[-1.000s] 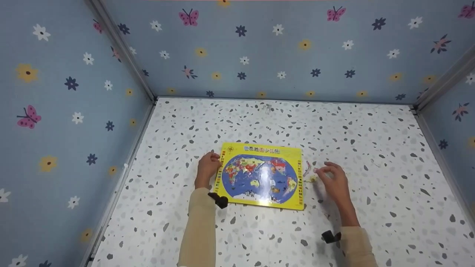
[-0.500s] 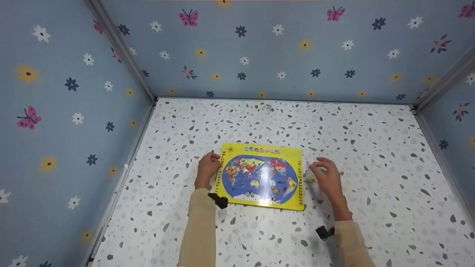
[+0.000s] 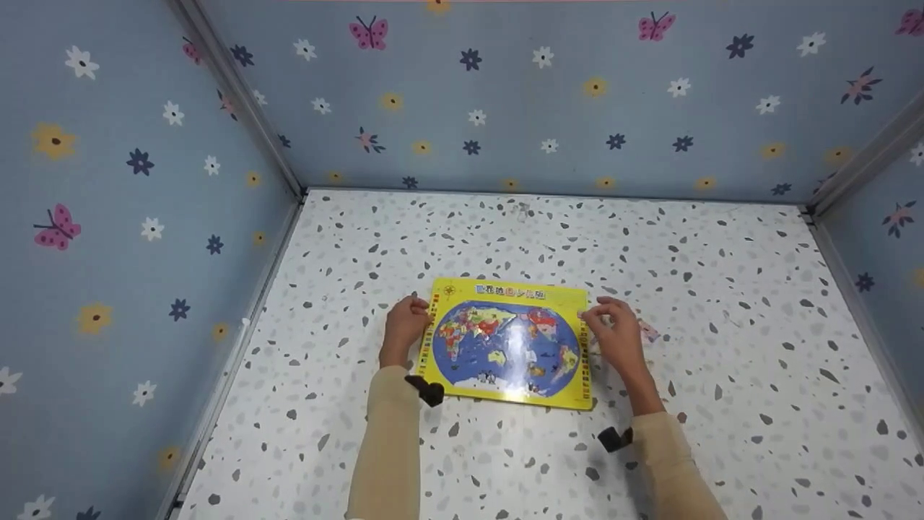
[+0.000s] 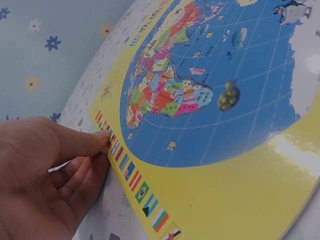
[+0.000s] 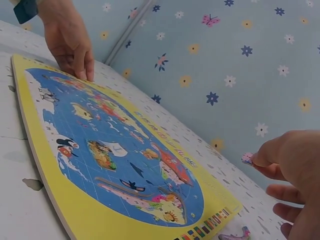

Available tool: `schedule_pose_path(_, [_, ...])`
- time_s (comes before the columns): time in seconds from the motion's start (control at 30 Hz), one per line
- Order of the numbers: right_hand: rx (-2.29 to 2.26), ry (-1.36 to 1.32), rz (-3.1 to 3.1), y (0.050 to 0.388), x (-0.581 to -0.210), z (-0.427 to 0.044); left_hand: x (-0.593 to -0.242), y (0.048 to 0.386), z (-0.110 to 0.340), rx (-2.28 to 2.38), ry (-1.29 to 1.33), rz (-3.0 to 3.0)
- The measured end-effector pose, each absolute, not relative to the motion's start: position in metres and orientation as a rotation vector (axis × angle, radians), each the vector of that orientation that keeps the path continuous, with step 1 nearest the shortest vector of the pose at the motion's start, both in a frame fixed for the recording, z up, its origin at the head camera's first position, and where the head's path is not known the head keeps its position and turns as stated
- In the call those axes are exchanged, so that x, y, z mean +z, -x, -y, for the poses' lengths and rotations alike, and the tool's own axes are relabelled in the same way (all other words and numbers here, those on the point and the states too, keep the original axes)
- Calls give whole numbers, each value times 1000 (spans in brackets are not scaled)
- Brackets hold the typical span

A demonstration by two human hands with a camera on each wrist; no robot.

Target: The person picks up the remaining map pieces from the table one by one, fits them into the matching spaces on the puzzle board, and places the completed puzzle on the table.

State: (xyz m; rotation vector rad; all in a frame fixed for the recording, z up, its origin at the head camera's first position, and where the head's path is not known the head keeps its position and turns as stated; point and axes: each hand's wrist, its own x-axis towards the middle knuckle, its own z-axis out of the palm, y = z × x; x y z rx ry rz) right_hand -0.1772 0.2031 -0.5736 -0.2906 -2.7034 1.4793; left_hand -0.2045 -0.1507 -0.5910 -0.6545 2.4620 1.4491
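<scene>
A yellow-bordered world map puzzle board (image 3: 505, 401) lies flat on the speckled table. At its left edge my left hand (image 3: 404, 328) pinches the rim; in the left wrist view the thumb (image 4: 95, 142) lies on top beside the printed flags. Close by the right border is my right hand (image 3: 621, 339). Between its thumb and forefinger it holds a small pink puzzle piece (image 5: 247, 158), raised above the board in the right wrist view. The piece's far side is covered by the fingertips. Several pieces on the map, such as the southern Africa area (image 4: 175, 95), show raised outlines.
A loose pinkish puzzle piece (image 3: 648, 330) lies on the table right of my right hand. Another loose purple piece (image 5: 237, 235) shows near the board's corner in the right wrist view. Flower-patterned walls (image 3: 505, 94) bound the table at the back and sides.
My right hand has moved left with the small piece, up to the board's right edge. A loose pinkish piece now shows to its right. The left hand and board have stayed put.
</scene>
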Motion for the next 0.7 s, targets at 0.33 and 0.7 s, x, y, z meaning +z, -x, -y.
schedule_pose_path(0.33, [1437, 254, 2747, 187, -579, -187, -591, 205, 151, 1436, 669, -2444])
schedule_pose_path(0.7, [1422, 185, 2768, 192, -579, -180, -590, 205, 151, 1451, 644, -2452])
